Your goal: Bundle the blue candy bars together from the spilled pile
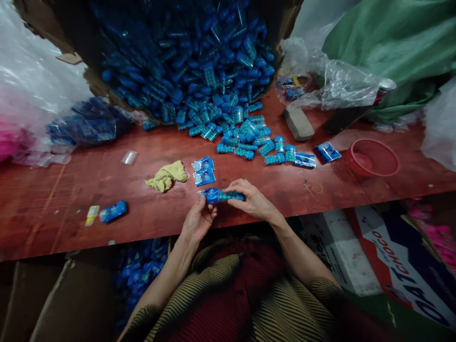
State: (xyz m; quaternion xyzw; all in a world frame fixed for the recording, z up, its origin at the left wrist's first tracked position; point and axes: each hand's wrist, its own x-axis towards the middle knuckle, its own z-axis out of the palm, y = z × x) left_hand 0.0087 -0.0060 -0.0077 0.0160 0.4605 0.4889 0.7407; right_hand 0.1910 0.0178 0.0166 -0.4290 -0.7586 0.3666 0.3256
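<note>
Just above the table's front edge, my right hand (252,202) is closed on a small clear tube of blue balls (231,195) with a blue cap. My left hand (199,217) pinches a blue printed plastic sleeve (211,194) at its left end. The tube's left end meets the sleeve's right end; I cannot tell how far it sits inside. Beyond my hands lie flat blue sleeves (204,177) in a small stack. A tube wrapped in a blue sleeve (113,212) rests at the left of the table.
A torn cardboard box (290,19) spills many blue tubes (245,128) onto the red table (171,209). A yellow-green cloth (166,175) lies left of the sleeves. To the right are a grey block (298,123) and a red basket (372,157). Bagged blue packs (89,123) sit at left.
</note>
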